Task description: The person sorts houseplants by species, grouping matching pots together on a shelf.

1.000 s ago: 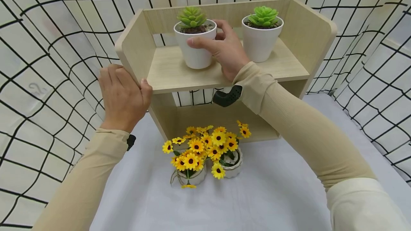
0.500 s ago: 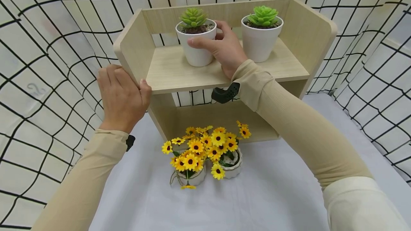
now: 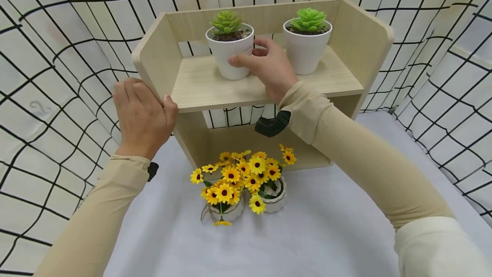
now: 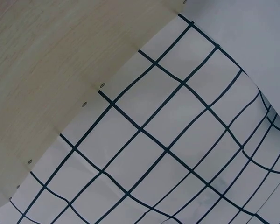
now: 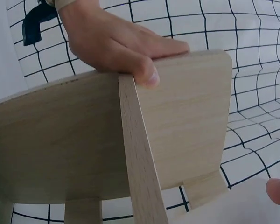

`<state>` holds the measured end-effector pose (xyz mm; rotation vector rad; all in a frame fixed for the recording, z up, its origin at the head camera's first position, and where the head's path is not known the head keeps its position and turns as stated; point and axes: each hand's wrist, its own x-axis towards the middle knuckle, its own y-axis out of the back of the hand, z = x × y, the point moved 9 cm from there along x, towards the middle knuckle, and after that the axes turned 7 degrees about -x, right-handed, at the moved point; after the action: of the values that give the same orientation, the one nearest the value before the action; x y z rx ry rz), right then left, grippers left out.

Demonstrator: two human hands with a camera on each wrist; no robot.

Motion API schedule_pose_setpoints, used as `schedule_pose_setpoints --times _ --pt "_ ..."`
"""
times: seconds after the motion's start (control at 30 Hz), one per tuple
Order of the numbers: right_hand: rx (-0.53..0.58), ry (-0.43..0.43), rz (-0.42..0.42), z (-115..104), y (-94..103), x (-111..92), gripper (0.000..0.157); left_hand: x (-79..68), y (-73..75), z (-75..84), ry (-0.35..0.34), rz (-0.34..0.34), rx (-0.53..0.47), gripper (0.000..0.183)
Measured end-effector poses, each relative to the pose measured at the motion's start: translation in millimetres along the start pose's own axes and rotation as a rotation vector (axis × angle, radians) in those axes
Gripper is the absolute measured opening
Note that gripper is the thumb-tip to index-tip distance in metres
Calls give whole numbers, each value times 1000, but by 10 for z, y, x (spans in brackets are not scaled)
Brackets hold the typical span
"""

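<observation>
Head view shows a white succulent pot [image 3: 221, 58] upright on the upper board of the wooden shelf [image 3: 203, 95], nearer the shelf's left panel, with a second potted succulent [image 3: 306, 52] nearer its right panel. The right hand [image 3: 272, 69] reaches in over the shelf's front edge, fingers curled about the first pot's right side and thumb across its front; how firmly they press, I cannot tell. The left hand [image 3: 142, 114] grips the front edge of the shelf's left panel. Two pots of yellow flowers [image 3: 232, 175] stand on the cloth-covered bench [image 3: 173, 243] just in front of the shelf's lower opening. The step in hand looks like settling the first pot on the upper board; the next move probably calls for spreading the right fingers and drawing them back without tipping it. Compared with half a second ago, that pot keeps its spot on the shelf, but the right hand sits lower: the thumb has slid down and back toward the pot's side, and the index finger has dropped from the rim, so the hold looks looser.
</observation>
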<state>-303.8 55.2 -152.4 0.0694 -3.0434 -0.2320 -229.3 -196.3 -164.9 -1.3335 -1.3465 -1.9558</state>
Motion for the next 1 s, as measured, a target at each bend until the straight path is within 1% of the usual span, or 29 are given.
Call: schedule_pose_setpoints --times 0.13,0.23,0.4,0.57,0.7,0.87,1.0 --pt "20 -4 -8 31 35 -194 76 8 -15 5 3 -12 0 41" --pt "27 21 -21 49 71 -358 72 12 -30 9 4 -25 0 41" --pt "52 75 -41 110 139 -599 56 7 -22 6 0 -27 12 41" --pt "71 121 -58 208 240 -804 41 5 -14 -3 5 -46 20 43" --pt "49 160 -66 330 337 -946 37 -3 -19 -13 13 -48 11 44" --pt "-35 206 -48 542 473 -1074 35 -7 -17 -12 8 -35 6 43" --pt "-48 216 -50 745 549 -1172 34 -2 -15 -10 9 -29 8 43"
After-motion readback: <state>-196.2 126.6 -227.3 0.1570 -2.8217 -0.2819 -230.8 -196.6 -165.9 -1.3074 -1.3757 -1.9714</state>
